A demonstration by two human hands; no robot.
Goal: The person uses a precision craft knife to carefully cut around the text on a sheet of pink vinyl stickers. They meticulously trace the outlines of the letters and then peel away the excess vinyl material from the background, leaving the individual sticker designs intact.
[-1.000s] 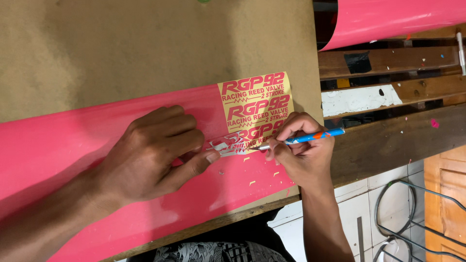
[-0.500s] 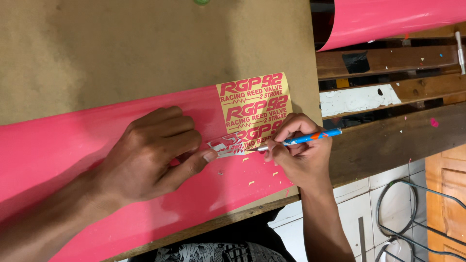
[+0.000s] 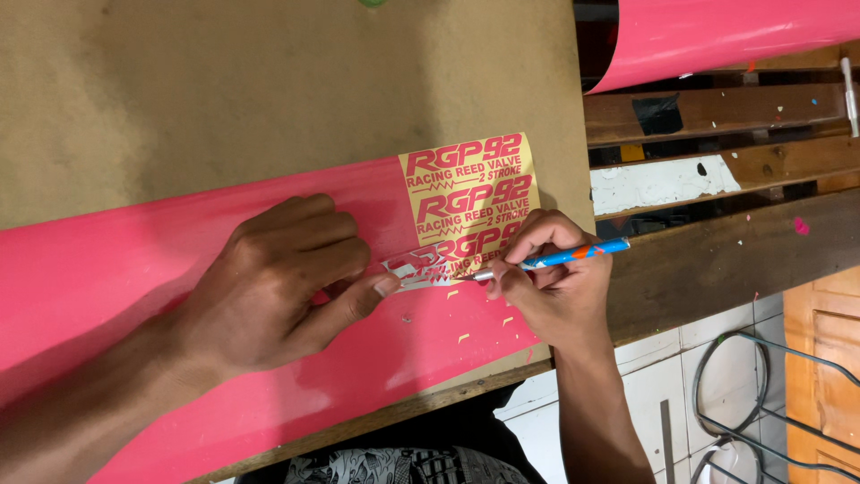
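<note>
A long pink vinyl sheet [image 3: 134, 269] lies across a brown board table [image 3: 224, 81]. At its right end is a yellow patch [image 3: 466, 193] with red cut lettering where pink film has been peeled away. My left hand [image 3: 278, 282] rests flat on the pink sheet, thumb and fingers pinching a small lifted strip of film [image 3: 414, 269]. My right hand [image 3: 555, 282] grips a blue and orange craft knife [image 3: 573, 255] like a pen, its tip touching the lettering at the strip's edge.
Small yellow scraps [image 3: 461, 339] dot the pink sheet below the hands. A second pink vinyl roll [image 3: 717, 36] lies at the top right over rough wooden planks [image 3: 717, 116]. White floor tiles [image 3: 663, 385] and a wire frame [image 3: 761, 403] show at the lower right.
Both hands stay in nearly the same place. The knife tip has shifted slightly along the lower lettering while the left thumb keeps the strip pinched.
</note>
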